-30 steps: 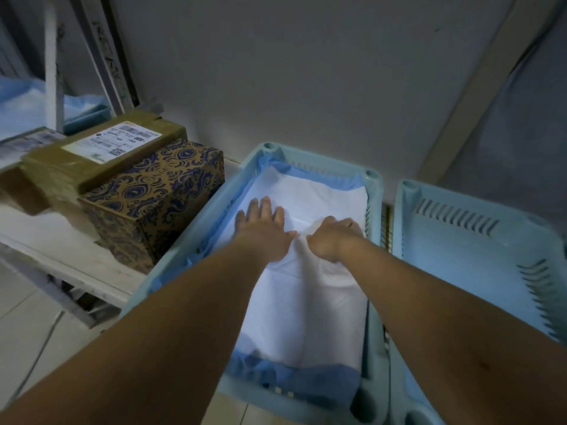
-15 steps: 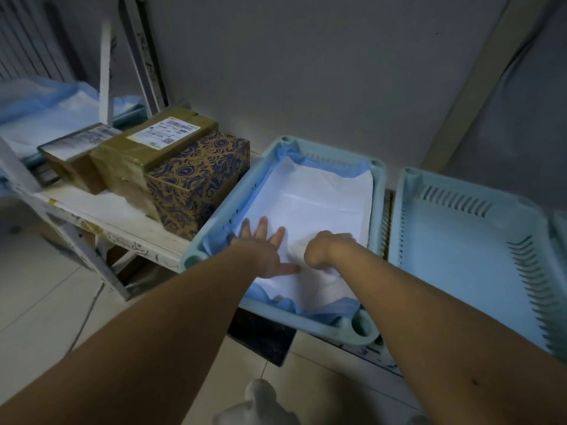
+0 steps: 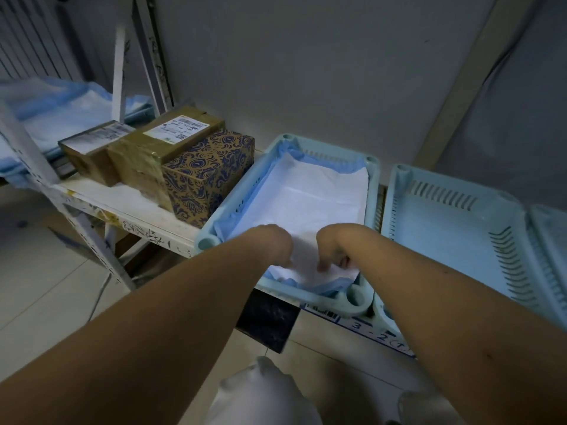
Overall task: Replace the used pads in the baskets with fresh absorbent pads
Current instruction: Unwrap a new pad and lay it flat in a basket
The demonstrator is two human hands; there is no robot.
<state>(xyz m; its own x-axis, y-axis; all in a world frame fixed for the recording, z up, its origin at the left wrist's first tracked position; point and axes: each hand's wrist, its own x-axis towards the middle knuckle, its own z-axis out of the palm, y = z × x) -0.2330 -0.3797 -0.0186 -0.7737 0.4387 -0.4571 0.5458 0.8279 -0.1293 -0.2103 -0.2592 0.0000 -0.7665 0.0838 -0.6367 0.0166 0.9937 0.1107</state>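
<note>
Lining the slotted pale-blue plastic basket (image 3: 372, 191), a creased white pad (image 3: 310, 194) with blue edging is pinched near its front edge by the curled fingers of the left hand (image 3: 273, 245) and right hand (image 3: 334, 248), fingertips partly hidden beneath knuckles.

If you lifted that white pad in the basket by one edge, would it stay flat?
Probably not: the white pad shows creases and bunches under the right hand, so it likely droops. It looks thin, hence probably light.
</note>
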